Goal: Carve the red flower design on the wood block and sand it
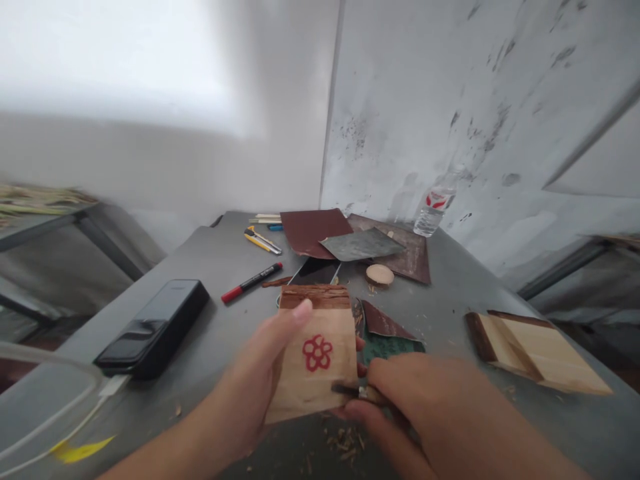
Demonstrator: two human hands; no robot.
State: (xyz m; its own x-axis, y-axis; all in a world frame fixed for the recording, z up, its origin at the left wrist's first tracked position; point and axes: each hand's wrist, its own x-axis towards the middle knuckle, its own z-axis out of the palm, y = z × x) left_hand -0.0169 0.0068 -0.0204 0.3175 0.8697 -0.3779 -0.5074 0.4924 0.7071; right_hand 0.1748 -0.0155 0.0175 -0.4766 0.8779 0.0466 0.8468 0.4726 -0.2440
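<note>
My left hand (265,373) grips a pale wooden block (295,393) by its left side, thumb on the upper face and fingertips showing at the right edge. Bark runs along the block's far edge, and a red flower outline (317,353) is drawn on the face. In my right hand (410,393), closed round its handle, is a carving knife (346,388). Its short dark blade lies over the block's lower right part, below the flower; whether it touches the wood I cannot tell. Wood shavings (345,441) are scattered on the table beneath.
On the grey table stand a power bank (155,327) with a cable, a red marker (251,283) and a yellow utility knife (263,241). Sandpaper sheets (315,231), a wood slice (380,275) and a water bottle (434,205) sit farther back. Another wooden block (555,353) lies right.
</note>
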